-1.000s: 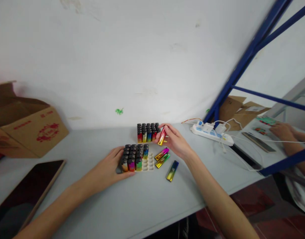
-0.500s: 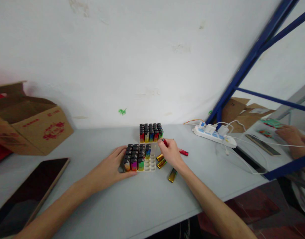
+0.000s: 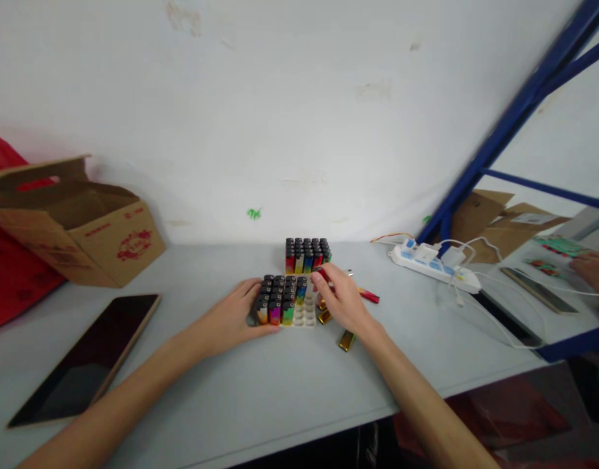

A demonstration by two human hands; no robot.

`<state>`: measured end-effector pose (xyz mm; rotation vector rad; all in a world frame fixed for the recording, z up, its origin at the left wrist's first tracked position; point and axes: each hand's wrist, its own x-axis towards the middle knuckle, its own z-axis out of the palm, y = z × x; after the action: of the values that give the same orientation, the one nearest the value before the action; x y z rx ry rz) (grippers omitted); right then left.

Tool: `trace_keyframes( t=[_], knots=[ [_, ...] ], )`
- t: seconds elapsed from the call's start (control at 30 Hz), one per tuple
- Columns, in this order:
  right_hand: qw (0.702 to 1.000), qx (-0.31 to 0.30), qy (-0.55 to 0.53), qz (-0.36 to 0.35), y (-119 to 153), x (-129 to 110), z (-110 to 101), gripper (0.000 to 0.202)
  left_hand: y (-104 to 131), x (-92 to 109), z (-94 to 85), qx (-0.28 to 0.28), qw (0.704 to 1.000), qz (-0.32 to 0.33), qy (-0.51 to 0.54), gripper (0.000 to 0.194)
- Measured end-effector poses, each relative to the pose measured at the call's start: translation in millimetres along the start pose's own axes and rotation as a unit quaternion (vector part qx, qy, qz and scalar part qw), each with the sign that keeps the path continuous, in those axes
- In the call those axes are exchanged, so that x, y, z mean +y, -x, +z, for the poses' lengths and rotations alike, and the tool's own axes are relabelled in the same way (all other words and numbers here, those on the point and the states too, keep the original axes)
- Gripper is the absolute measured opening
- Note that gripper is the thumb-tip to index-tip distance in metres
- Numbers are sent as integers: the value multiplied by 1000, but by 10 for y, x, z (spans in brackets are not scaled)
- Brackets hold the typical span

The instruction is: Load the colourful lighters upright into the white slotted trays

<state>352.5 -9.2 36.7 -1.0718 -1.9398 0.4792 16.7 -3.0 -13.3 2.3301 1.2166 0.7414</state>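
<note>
My left hand [image 3: 231,319] grips the left side of a white tray [image 3: 306,320], thumb along its front edge. Rows of upright black-topped lighters [image 3: 275,314] fill the tray's left part. Bare sockets show at its front right. Just above the tray's right side, my right hand [image 3: 347,298] pinches a lighter with a dark top [image 3: 318,270]; the fingers hide most of its body. Loose lighters lie beside and under that hand: a gold one [image 3: 346,341] in front and a red one [image 3: 369,296] to the right. Behind stands another full block of lighters [image 3: 308,257].
A cardboard box [image 3: 109,241] and a dark tablet [image 3: 84,358] are at the left. At the right lie a white power strip [image 3: 433,270] with cables and a blue metal frame [image 3: 495,130]. Another person's hand [image 3: 592,270] shows at the far right.
The view has shifted a little, moving things rightward in the picture. My right hand still pinches the lighter near the tray's right side; my left hand keeps its grip on the tray.
</note>
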Motion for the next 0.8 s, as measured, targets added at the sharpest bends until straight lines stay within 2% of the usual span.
trace_keyframes(
  t=[0.1, 0.17, 0.27, 0.4, 0.5, 0.63, 0.7, 0.8],
  knots=[
    [997, -12, 71, -41, 15, 18, -70, 57, -14, 41, -3, 1, 1000, 2, 6, 89],
    [996, -39, 80, -27, 36, 16, -91, 59, -16, 62, -6, 4, 1000, 3, 4, 91],
    [997, -74, 22, 8, 69, -3, -88, 65, -13, 72, -10, 1, 1000, 4, -5, 92],
    [994, -88, -50, 38, 89, 7, -35, 68, -18, 51, -9, 7, 1000, 4, -8, 88],
    [993, -112, -16, 29, 80, 53, 35, 68, -28, 41, -8, 1, 1000, -5, -8, 88],
    [991, -119, 60, -17, 33, 86, 88, 67, -31, 66, -13, 3, 1000, -3, -2, 85],
    [990, -122, 64, -26, 6, 101, 38, 68, -32, 82, -17, 6, 1000, -4, -2, 85],
    [991, -130, 21, -9, 5, 180, -173, 65, -35, 86, -17, 1, 1000, -7, -3, 87]
  ],
)
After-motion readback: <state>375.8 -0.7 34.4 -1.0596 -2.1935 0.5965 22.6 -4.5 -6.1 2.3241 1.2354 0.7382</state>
